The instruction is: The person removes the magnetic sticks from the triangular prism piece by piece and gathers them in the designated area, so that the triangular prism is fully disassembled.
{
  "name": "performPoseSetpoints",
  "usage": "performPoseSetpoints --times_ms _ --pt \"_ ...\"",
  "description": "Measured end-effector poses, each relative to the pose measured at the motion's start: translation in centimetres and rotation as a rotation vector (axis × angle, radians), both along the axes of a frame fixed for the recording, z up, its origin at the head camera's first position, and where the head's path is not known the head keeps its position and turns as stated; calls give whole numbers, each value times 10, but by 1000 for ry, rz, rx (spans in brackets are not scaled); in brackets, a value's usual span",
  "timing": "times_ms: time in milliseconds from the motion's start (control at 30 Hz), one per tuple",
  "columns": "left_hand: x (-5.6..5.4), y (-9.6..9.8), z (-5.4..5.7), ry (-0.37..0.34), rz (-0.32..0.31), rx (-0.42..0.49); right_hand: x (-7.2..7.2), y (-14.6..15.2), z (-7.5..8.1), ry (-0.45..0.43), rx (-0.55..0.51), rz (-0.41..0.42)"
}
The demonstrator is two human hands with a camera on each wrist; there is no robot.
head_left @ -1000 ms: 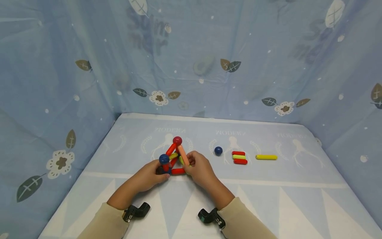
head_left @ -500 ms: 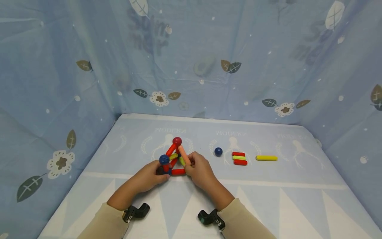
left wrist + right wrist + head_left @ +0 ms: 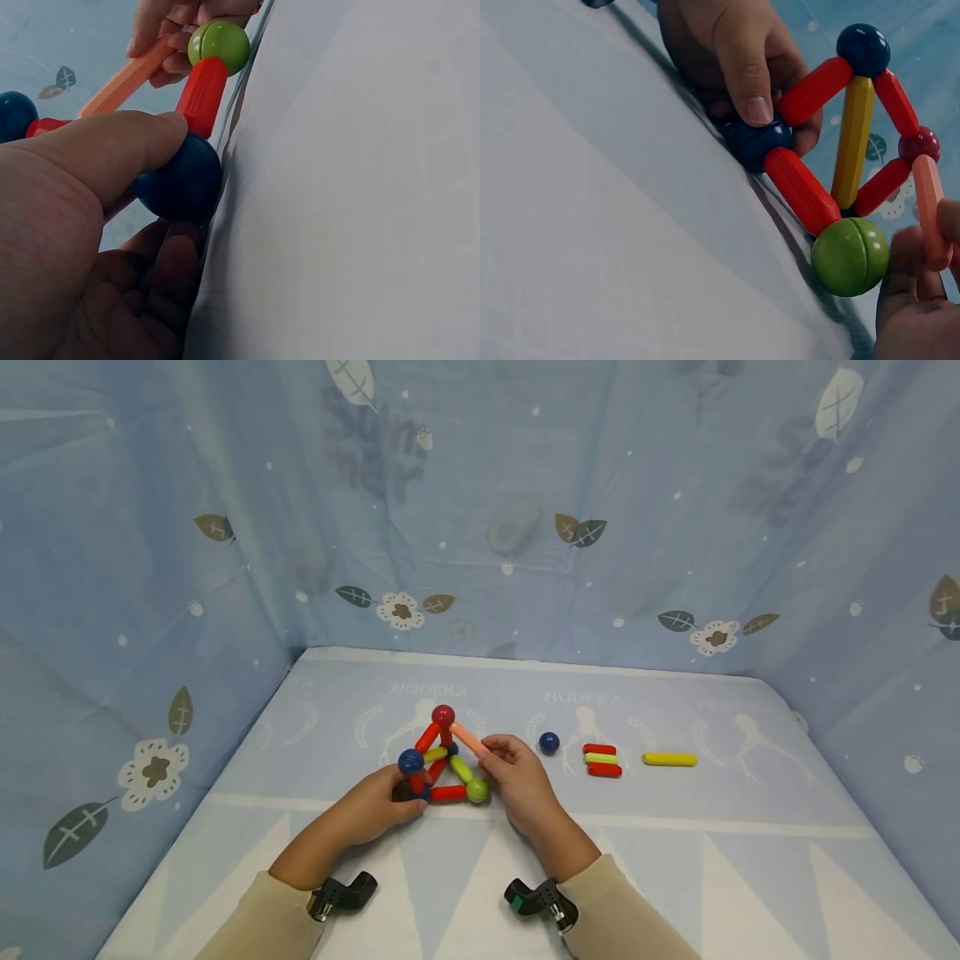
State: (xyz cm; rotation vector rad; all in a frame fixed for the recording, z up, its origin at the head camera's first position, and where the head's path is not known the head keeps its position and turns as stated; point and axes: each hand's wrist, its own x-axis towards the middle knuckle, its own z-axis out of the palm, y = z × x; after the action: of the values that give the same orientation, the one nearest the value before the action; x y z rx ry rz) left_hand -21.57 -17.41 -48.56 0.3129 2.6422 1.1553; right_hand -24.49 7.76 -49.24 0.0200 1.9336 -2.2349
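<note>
A frame of magnetic rods and balls stands on the table, with a dark red ball (image 3: 443, 716) on top. My left hand (image 3: 367, 810) grips its near left corner, thumb and fingers around a lower blue ball (image 3: 761, 142). Above that corner sits another blue ball (image 3: 411, 762). My right hand (image 3: 521, 781) pinches the lower end of a salmon-orange rod (image 3: 928, 202), whose upper end meets the dark red ball. A red rod (image 3: 802, 191) runs from the gripped corner to a green ball (image 3: 477, 791). The orange rod's held end is up and to the right of this green ball.
To the right of the frame lies a loose blue ball (image 3: 549, 742). Beyond it are two short red rods with a yellow-green rod (image 3: 601, 759) between them, then a longer yellow rod (image 3: 670, 760). A patterned blue curtain (image 3: 480, 527) surrounds the table.
My right hand has moved right and slightly up, swinging the orange rod's lower end outward from the frame. The green ball has come into view. My left hand keeps its grip.
</note>
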Motion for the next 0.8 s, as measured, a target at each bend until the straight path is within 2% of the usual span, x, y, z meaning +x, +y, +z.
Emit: performPoseSetpoints --times_ms 67,133,533,800 --pt "0 0 0 5 -3 -4 -1 1 -1 -33 -109 -9" --pt "0 0 -1 11 -10 -1 -1 1 -1 -43 -155 -17" --pt "1 0 2 8 3 -7 -1 2 -7 -67 -111 -34" --pt "0 0 -1 14 -7 -4 0 7 -8 -68 -108 -22"
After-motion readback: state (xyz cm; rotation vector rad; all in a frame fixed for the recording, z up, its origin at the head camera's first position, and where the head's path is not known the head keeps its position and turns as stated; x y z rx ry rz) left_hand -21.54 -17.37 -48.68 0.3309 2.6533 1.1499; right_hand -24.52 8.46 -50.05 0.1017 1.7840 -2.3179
